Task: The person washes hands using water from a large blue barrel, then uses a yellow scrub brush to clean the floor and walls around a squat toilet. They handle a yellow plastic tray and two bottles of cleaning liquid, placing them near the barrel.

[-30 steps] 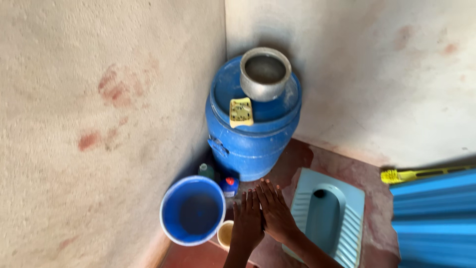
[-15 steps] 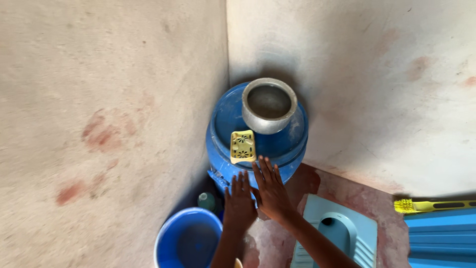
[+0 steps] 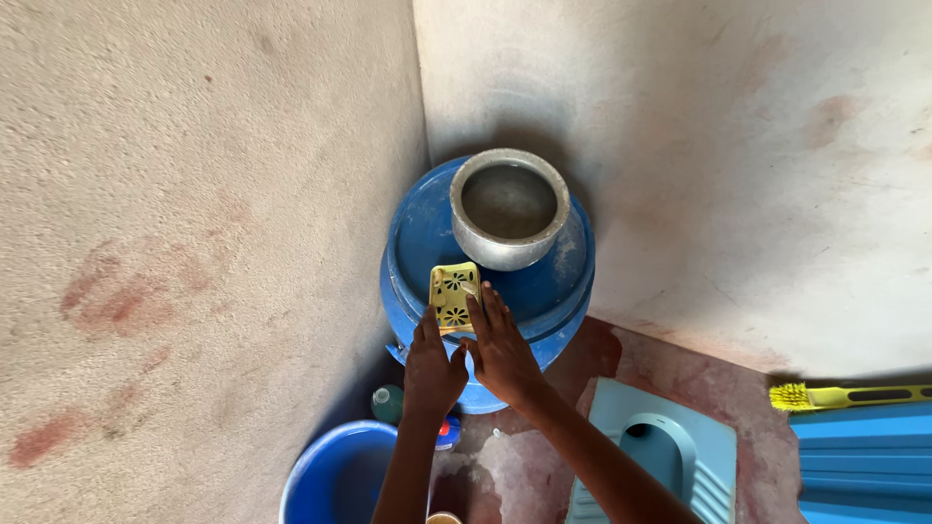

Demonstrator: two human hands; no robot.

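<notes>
plastic of the thin, moulded sort makes up the small yellow rectangular soap dish with flower-shaped cut-outs (image 3: pixel 453 296), so it should be light, stiff and a little brittle, and probably slick if wet or soapy. it lies on the lid of the big blue plastic drum (image 3: pixel 427 228) in the corner, just in front of the round grey metal pot (image 3: pixel 509 219) that stands on the same lid. the short near edge or the two long sides look like the best places to pinch it, since the perforated face gives little purchase.

the right hand (image 3: pixel 502 347) reaches forward with fingers spread and extended, fingertips resting on the dish's right side, not closed around it. the left hand (image 3: pixel 430 366) comes up beside it, loosely open, thumb near the dish's lower edge; whether it touches is hard to tell. both forearms rise from below, over the blue plastic bucket (image 3: pixel 335 480).
</notes>
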